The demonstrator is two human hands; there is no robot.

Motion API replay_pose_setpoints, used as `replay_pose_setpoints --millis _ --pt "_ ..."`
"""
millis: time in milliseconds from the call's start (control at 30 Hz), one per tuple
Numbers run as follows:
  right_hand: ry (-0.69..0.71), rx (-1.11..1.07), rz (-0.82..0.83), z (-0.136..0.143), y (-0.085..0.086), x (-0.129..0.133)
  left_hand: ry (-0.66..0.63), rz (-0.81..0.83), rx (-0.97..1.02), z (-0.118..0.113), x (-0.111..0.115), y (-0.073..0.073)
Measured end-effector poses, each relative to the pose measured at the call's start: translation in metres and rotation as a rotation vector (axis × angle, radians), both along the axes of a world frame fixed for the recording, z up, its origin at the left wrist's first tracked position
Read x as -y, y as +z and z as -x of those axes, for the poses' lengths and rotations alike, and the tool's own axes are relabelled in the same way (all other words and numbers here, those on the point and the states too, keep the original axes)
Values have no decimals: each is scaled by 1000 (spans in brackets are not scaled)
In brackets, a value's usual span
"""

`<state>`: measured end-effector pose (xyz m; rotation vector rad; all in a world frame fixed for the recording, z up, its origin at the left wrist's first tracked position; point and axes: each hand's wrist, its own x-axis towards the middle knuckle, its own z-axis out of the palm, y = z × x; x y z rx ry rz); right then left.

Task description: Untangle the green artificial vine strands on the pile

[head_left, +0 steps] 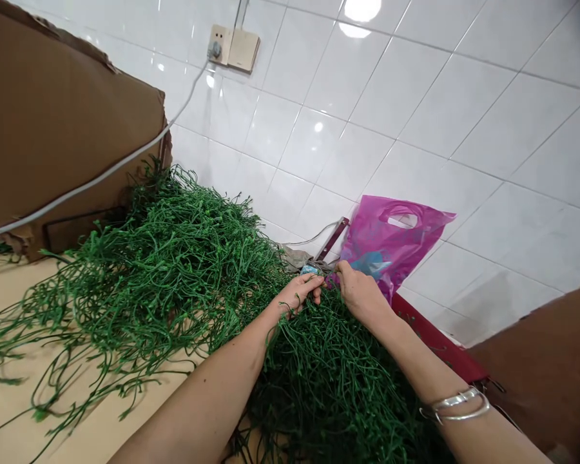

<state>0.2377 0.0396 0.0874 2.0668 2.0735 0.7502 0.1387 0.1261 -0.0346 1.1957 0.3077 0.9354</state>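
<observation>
Silver bangles point(457, 399) circle my right forearm towards the lower right corner, and both my bare arms reach from the bottom edge to the middle of the view. My left hand point(294, 295) and my right hand point(362, 296) nearly meet there, a purple scrap point(332, 281) showing in the slim gap between. Each is narrow, thumb and fingers drawn together in a pinch; whatever sits between the fingertips is too small for me to make out. Just below, green stems point(343, 367) crowd the space between my forearms, some lying against the left one, so room is tight.

Beyond my right hand, a purple bag point(399, 222) stands before the tiled wall point(488, 142), its handle slot uppermost; a red edge point(444, 338) runs beside my right forearm. Leftward, a bigger heap of stems point(188, 245) spreads as far as the cardboard box point(67, 122), loose ends straying over a tan surface point(101, 428), which leaves some open room beside my left forearm. A white cable point(125, 160) crosses the box to a wall socket point(218, 42).
</observation>
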Motion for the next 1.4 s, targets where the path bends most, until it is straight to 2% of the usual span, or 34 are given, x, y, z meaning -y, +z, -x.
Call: replay_pose_setpoints --millis 300,400,467,567,667,767,867,1000,1100,1233,1400 --pt "296 36 200 5 15 36 32 106 -43 2 3 3" --pt "469 -145 231 10 28 59 67 153 -35 4 1 4" --pt "542 -316 149 10 40 74 76 167 -20 6 1 5" --pt "425 -467 73 4 52 90 79 161 14 8 5 8" --pt "257 -504 52 -1 53 96 82 132 42 10 10 14" --pt "160 -568 -59 2 46 94 61 82 38 14 12 30" --pt "113 -675 -187 9 44 91 39 -6 15 22 14 57" --pt "144 -794 -362 9 46 94 12 -176 -46 37 28 98" --pt "205 -973 -330 4 43 93 6 -277 -89 45 44 120" --pt "328 -1134 -324 -1 37 81 45 -445 -190 49 64 137" --pt "357 -1106 -369 -10 36 76 78 -526 -292 53 74 148"
